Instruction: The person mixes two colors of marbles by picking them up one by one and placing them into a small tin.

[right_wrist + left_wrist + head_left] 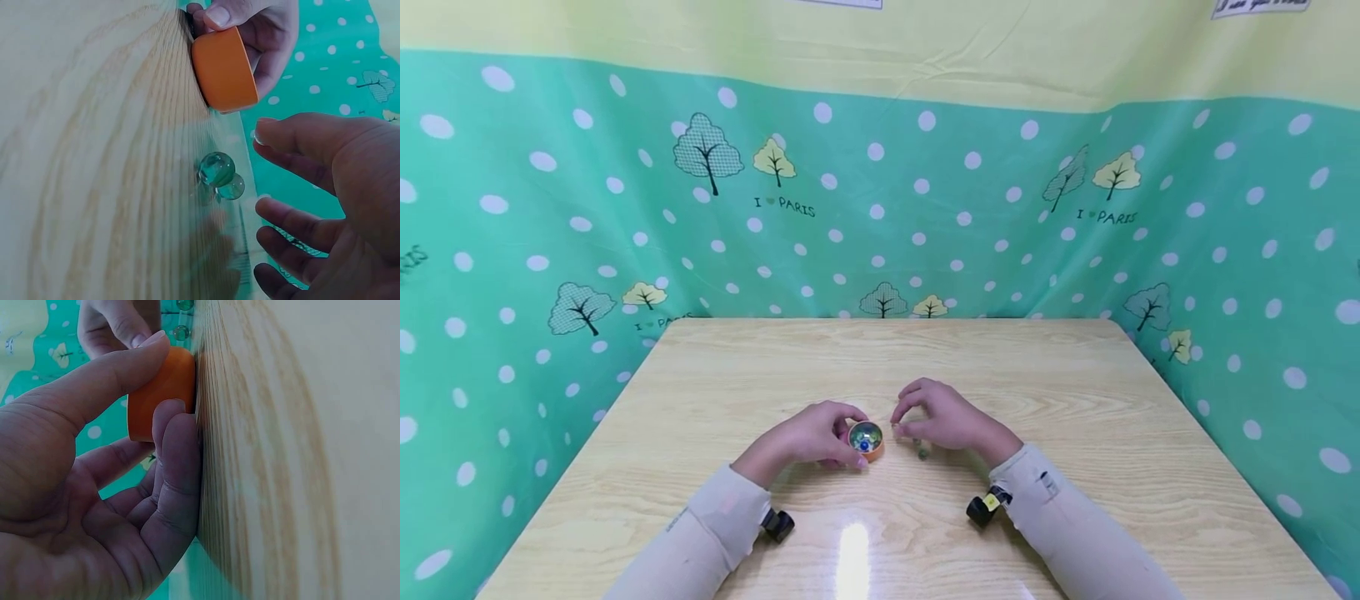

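Note:
My left hand [822, 435] holds a small round orange cup [164, 394] by its side, thumb and fingers around it on the tabletop. Inside the cup lie a blue marble [865, 446] and other shiny pieces. Just right of the cup, my right hand [946, 417] brings its thumb and index finger together; a small glassy glint at the tips looks like a marble, mostly hidden by them. Its other fingers are loosely bent. Two clear greenish glass marbles [217, 169] sit on the table below the right hand, close together in the right wrist view.
The wood-grain table [760, 358] reaches back to a green dotted curtain [880, 200] that also hangs along both sides. A small black camera [777, 525] is strapped at the left wrist and another [981, 510] at the right. Light glares off the table's front.

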A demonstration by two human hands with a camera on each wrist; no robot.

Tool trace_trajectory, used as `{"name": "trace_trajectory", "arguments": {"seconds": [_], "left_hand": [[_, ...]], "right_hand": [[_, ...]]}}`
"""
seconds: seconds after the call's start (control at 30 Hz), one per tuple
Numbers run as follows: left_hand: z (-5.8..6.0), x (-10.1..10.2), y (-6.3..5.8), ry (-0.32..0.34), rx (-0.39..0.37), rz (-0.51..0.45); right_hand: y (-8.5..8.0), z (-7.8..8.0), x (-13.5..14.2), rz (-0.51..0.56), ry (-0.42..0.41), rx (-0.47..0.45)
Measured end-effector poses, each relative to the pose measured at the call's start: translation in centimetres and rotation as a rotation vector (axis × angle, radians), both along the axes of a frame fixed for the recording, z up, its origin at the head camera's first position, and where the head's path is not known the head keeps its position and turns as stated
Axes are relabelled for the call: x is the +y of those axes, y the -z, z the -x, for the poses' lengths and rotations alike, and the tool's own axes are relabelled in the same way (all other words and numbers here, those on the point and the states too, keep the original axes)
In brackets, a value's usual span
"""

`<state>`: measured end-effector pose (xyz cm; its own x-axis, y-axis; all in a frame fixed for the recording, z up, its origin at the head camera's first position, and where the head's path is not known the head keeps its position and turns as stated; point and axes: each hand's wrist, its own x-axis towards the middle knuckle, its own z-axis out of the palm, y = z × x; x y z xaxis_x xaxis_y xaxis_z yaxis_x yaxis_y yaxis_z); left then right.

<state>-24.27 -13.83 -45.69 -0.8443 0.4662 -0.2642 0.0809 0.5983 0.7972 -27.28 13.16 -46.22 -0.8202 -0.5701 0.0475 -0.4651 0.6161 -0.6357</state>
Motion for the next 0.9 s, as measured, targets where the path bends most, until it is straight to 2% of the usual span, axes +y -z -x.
{"name": "trace_trajectory", "arguments": {"seconds": [0.4, 0.9], "left_hand": [[-0.3, -0.1, 0.2, 0.007, 0.009, -0.010], [-0.4, 0.0, -0.1, 0.014, 0.007, -0.020]], "right_hand": [[-0.4, -0.5, -0.5, 0.010, -0.015, 0.057], [-1.2, -1.3, -0.9, 0.042, -0.022, 0.054]]}}
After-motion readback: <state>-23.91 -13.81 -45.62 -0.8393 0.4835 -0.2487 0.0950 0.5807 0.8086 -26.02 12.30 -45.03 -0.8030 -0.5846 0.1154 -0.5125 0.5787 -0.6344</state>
